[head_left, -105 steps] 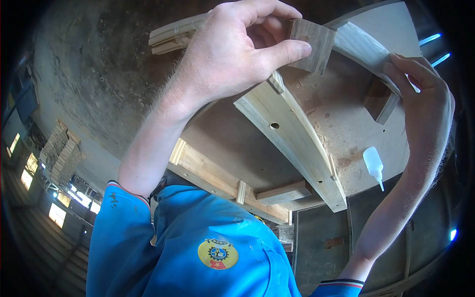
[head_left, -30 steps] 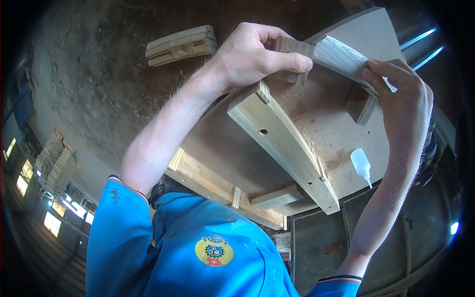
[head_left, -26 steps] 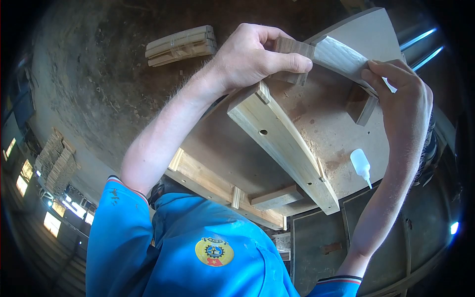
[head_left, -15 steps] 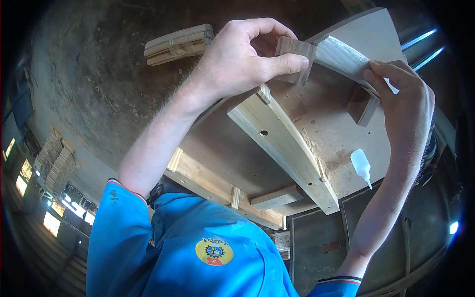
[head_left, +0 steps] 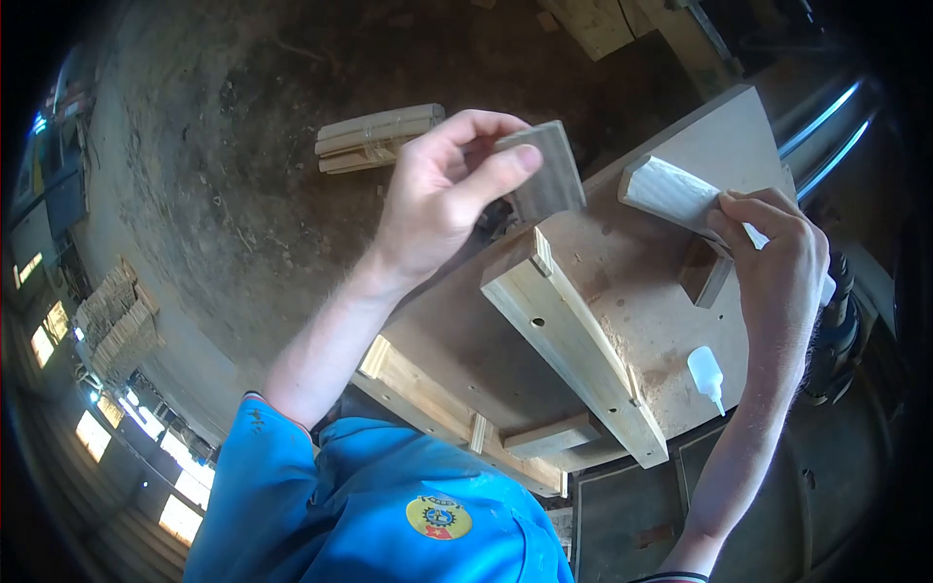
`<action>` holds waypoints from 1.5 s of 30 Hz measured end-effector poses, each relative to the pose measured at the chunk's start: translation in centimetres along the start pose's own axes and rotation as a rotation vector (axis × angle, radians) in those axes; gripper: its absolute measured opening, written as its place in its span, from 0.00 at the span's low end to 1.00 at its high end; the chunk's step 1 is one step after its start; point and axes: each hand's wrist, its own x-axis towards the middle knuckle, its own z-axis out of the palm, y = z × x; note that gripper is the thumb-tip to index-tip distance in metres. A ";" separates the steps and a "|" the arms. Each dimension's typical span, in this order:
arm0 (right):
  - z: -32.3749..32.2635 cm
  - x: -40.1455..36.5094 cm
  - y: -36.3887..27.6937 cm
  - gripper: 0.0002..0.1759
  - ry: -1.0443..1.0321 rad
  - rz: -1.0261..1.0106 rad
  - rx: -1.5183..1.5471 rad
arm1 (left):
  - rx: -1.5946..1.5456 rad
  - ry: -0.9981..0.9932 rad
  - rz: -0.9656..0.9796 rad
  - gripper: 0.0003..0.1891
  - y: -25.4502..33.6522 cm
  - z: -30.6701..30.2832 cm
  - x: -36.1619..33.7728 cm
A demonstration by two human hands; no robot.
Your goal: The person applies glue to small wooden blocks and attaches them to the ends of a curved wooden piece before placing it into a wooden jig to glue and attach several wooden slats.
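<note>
My left hand [head_left: 437, 194] is closed round a small, flat, grey-brown block [head_left: 544, 170], thumb across its face. It is held up past the end of a pale drilled wooden rail [head_left: 573, 335]. At the right, my right hand [head_left: 782, 238] pinches the near end of a pale wooden piece [head_left: 671, 197] between thumb and fingers. That piece slants over the brown workbench [head_left: 671, 301], its far end pointing towards the block. A gap separates the two held pieces.
A white squeeze bottle [head_left: 706, 377] lies on the bench, with sawdust beside the rail. A small wooden block [head_left: 705, 272] sits beneath my right hand. Another frame [head_left: 428, 413] of pale wood is close to my body. A taped wood bundle [head_left: 374, 138] rests on the floor.
My left hand has drawn the block away to the left, off the end of the pale wooden piece. My right hand keeps its pinch. The whole view has shifted a little.
</note>
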 end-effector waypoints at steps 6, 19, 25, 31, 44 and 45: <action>-0.1 0.0 -0.1 0.10 0.016 -0.021 0.043 | 0.155 -0.027 0.190 0.16 2.6 -0.1 -2.7; -0.2 0.1 0.8 0.10 -0.031 0.022 0.105 | 0.575 -0.291 0.505 0.25 2.2 5.7 -4.8; -0.1 0.2 1.8 0.14 -0.041 0.014 0.188 | 0.537 -0.289 0.494 0.25 2.4 4.7 -5.2; -4.2 -5.0 0.6 0.18 0.092 0.006 0.359 | 0.516 -0.362 0.451 0.27 4.1 5.2 -5.9; 1.8 -20.4 -4.5 0.46 0.532 0.274 0.668 | 0.568 -0.373 0.574 0.18 1.3 14.1 -9.8; 1.8 -20.9 -4.0 0.46 0.541 0.291 0.662 | 0.564 -0.393 0.572 0.18 1.1 14.7 -9.9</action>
